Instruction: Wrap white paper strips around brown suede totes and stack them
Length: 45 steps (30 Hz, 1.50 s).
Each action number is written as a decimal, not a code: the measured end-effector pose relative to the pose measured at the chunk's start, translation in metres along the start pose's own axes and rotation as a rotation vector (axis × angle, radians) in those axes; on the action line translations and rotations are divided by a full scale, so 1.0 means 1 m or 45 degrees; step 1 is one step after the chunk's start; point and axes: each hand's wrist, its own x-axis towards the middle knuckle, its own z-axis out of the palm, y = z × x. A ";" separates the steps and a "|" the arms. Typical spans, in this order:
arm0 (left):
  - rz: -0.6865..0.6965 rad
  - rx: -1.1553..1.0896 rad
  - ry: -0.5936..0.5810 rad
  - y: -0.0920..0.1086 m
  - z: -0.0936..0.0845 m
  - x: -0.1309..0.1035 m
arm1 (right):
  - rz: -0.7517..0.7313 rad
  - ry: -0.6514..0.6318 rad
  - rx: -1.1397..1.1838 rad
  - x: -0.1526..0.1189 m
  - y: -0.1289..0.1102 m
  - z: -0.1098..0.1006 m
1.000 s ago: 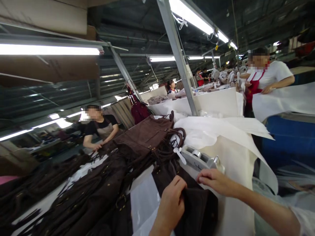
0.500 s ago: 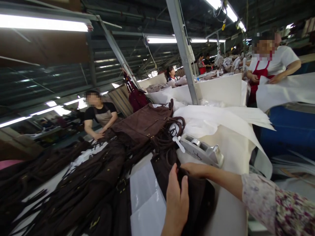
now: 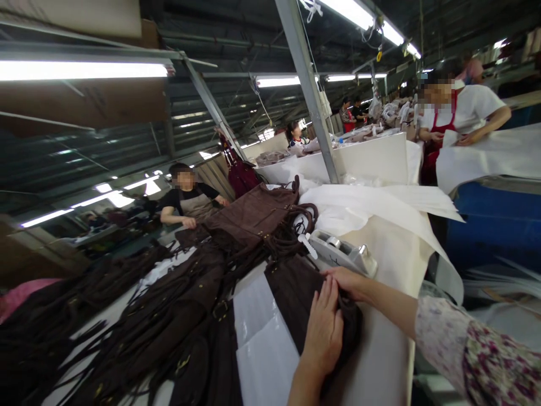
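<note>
A folded dark brown cloth piece (image 3: 291,287), apron-like with a strap, lies on the table in front of me. My left hand (image 3: 325,324) rests on its right part, fingers stretched out and lying against the fabric. Just beyond it, my right hand (image 3: 345,281) has its fingers curled over the cloth's far right edge; the fingertips are partly hidden. A grey tape dispenser (image 3: 344,251) stands right behind my right hand. To the left of the folded piece are clear plastic sleeves (image 3: 266,332).
More brown pieces with straps and brass fittings (image 3: 181,299) are heaped to the left. White sheets (image 3: 380,197) hang over the table's right side. A metal post (image 3: 310,90) rises behind. One co-worker (image 3: 190,197) stands across the table, another (image 3: 460,118) at the right.
My left hand has turned from upright beside the cloth to lying flat on it. The strap's loop has gone down and the cloth looks flatter. The co-worker across has shifted both hands.
</note>
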 end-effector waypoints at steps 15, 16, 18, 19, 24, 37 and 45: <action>0.098 0.120 0.035 0.024 -0.004 -0.014 | -0.102 -0.133 -0.507 -0.050 0.016 -0.030; 0.089 0.133 0.052 0.023 -0.001 -0.016 | -0.095 -0.161 -0.508 -0.051 0.014 -0.030; 0.070 0.132 0.091 0.016 0.005 -0.019 | -0.086 -0.204 -0.478 -0.055 0.011 -0.028; 0.066 0.121 0.103 0.013 0.007 -0.020 | -0.096 -0.218 -0.450 -0.057 0.011 -0.027; 0.090 -0.040 0.145 0.008 0.005 -0.018 | -0.265 -0.177 -0.363 -0.065 0.006 -0.026; 0.087 -0.166 0.173 0.009 -0.002 -0.012 | -0.206 -0.249 -0.350 -0.082 0.014 -0.036; 0.182 0.024 0.118 0.016 0.010 -0.013 | 0.049 0.066 -0.278 -0.083 0.024 -0.030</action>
